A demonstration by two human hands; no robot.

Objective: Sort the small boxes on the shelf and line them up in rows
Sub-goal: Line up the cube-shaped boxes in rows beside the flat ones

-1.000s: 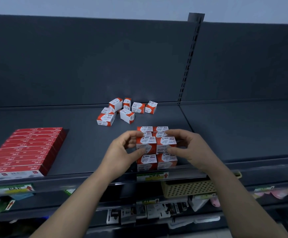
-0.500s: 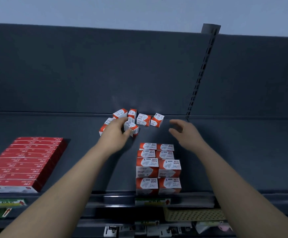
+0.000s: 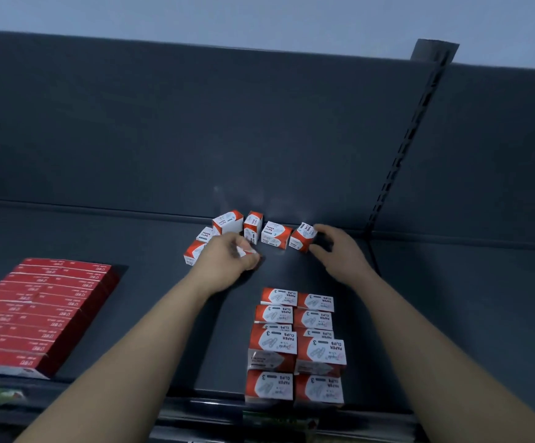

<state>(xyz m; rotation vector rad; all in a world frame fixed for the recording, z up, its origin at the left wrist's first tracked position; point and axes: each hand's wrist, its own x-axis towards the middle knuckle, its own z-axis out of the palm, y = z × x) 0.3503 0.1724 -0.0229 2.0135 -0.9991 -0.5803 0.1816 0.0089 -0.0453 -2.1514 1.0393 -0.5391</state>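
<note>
The small red-and-white boxes read "PAPER CLIPS" with a "3" on their tops. A sorted block [image 3: 295, 343] of them stands at the front of the dark shelf [image 3: 132, 238] in two columns, some stacked two high, print upside down to the camera. A loose cluster [image 3: 228, 223] lies at the back against the shelf wall, tilted every which way. The left hand [image 3: 228, 257] has its fingers curled closed around one loose box [image 3: 245, 251], mostly hidden in the grip. The right hand [image 3: 336, 251] pinches the rightmost loose box [image 3: 303, 236] between thumb and fingertips. Half a second ago the left hand was only settling onto the cluster, and the right hovered open, short of that box; a second ago both were squaring up the front block. Flat red boxes [image 3: 36, 311] lie in a row at left, their print too small to read.
</note>
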